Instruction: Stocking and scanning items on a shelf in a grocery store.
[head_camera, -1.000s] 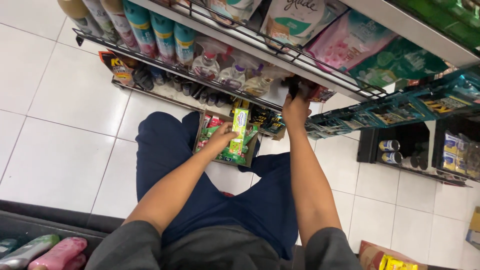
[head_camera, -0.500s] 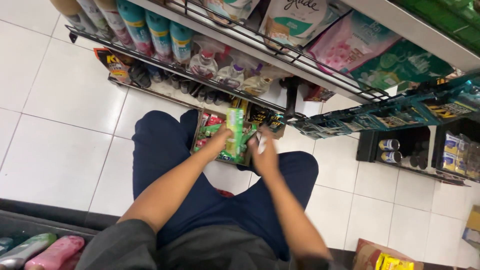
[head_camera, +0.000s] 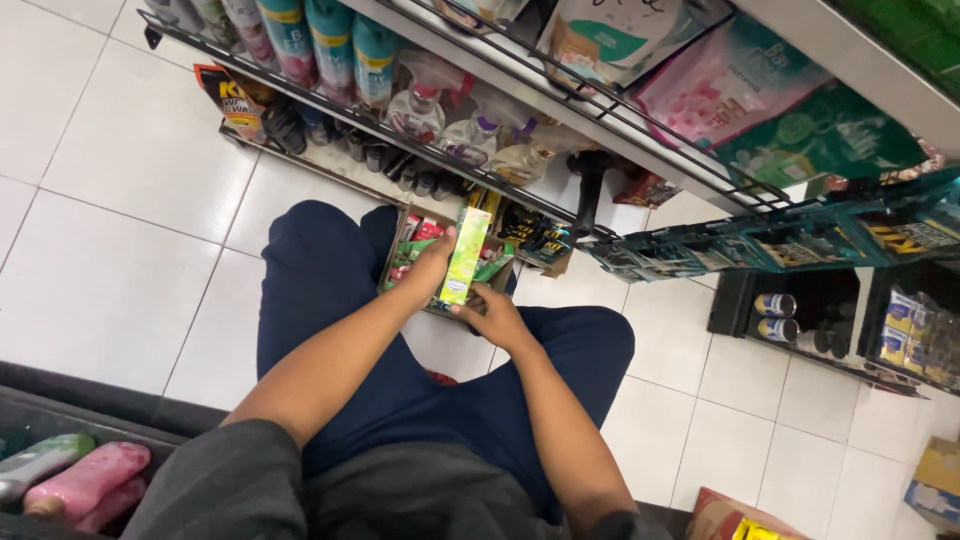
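Your right hand (head_camera: 497, 318) has come down off the shelf; both hands now clasp the tall green box (head_camera: 465, 257), left hand (head_camera: 428, 268) alongside, above the cardboard carton (head_camera: 402, 262), apparently lifting out.

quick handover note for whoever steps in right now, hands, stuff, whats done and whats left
Left hand: grips the tall green box, held upright.
Right hand: at the box's lower end, supporting it.
The green box is held above the open carton of similar packs on the floor between the knees, below the wire shelf of spray bottles.
Done: one box is out of the carton.
Left: the box is not on any shelf; more packs remain in the carton.
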